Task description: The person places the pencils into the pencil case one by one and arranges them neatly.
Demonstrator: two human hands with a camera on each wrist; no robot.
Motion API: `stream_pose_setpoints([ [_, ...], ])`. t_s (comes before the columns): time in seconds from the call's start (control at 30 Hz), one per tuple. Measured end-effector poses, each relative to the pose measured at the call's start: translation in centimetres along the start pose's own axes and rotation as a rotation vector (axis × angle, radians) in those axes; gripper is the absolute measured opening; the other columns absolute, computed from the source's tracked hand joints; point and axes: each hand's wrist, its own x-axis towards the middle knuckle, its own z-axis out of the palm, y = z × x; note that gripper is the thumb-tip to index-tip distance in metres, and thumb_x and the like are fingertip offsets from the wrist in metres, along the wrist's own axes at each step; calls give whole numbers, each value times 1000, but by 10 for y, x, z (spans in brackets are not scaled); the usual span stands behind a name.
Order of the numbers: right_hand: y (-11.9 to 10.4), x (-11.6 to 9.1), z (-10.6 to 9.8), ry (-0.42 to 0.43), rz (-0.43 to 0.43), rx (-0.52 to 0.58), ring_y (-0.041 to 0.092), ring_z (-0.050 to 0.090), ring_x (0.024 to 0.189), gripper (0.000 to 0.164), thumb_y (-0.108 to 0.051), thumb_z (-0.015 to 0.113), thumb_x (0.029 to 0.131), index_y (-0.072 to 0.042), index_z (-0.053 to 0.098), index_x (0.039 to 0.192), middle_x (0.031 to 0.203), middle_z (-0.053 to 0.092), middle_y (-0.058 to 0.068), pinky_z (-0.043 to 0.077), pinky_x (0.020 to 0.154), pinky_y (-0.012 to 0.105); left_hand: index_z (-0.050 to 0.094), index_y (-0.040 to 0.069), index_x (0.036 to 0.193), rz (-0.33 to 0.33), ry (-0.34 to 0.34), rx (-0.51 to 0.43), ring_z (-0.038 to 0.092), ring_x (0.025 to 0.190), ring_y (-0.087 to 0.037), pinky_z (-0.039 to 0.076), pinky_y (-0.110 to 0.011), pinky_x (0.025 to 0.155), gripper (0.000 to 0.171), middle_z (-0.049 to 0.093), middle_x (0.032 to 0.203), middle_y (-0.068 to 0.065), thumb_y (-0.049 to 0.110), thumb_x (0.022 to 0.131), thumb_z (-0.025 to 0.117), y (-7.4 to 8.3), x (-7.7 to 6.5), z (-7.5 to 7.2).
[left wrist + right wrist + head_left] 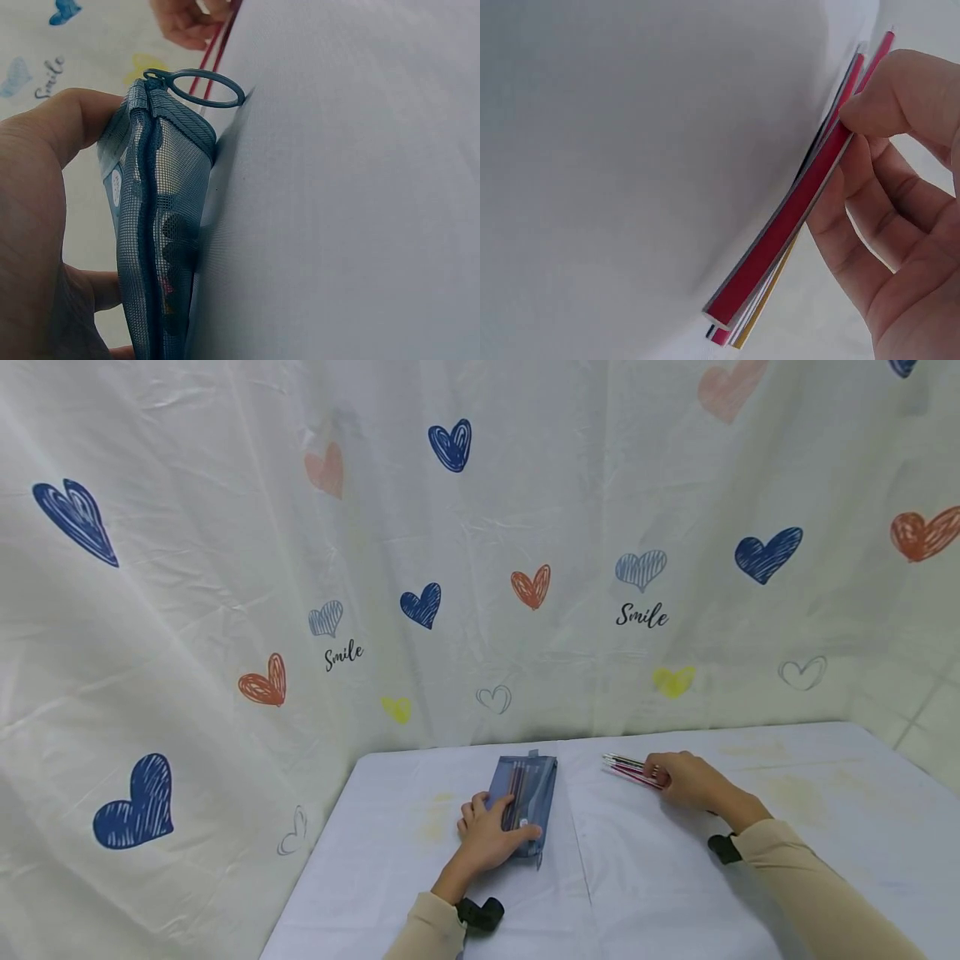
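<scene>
A blue mesh pencil case [536, 793] lies on the white-covered table, with several slim, pencil-like sticks showing through its top. My left hand [487, 835] rests on the case with thumb and fingers spread. In the left wrist view, the thumb touches the case [154, 225] near its zip end, where a loop pull [206, 73] sticks out. To the right, my right hand [690, 781] pinches a small bundle of pencils [633, 770] low over the table. Seen from the right wrist, the pencils [780, 225] are red, white, dark and gold, held between thumb and fingers.
The white-covered table [645, 877] reaches back to a hanging white cloth [555, 652] printed with hearts and "Smile". Dark wrist straps [480, 914] sit at both sleeve cuffs. Faint yellowish patches show on the table cover.
</scene>
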Motion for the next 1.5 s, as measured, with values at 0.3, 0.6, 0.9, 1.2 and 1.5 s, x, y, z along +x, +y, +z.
stream_pose_setpoints([
  [0.3,-12,0,1,16,103,277,17,56,78,34,-2,73,83,-6,65,115,89,62,4,46,65,32,52,18,151,-1,0,-3,26,134,-40,23,-63,103,86,29,156,-24,64,82,73,1,0,0],
  [0.6,-26,-2,5,-7,222,550,21,60,84,41,-4,67,92,2,59,131,100,63,12,54,71,31,51,18,151,-2,-3,5,27,133,-40,24,-63,103,87,30,156,-23,66,81,72,0,1,0],
  [0.9,-40,-1,8,0,334,714,20,62,92,43,-9,63,98,4,56,138,116,63,21,59,81,33,51,17,151,0,-2,4,27,134,-41,24,-63,103,88,29,156,-23,65,81,72,1,0,0],
  [1.2,-46,-2,18,-11,311,855,16,64,93,46,-6,64,97,10,53,138,112,62,15,58,82,32,51,17,151,0,-4,-2,27,133,-41,24,-63,103,88,29,156,-24,65,81,72,2,-1,-1],
  [1.5,-61,-3,25,-38,341,850,16,65,95,45,-7,66,96,8,55,137,125,62,21,57,83,31,51,18,152,-2,-3,3,27,134,-41,24,-64,103,87,29,156,-24,65,81,72,0,0,-1],
])
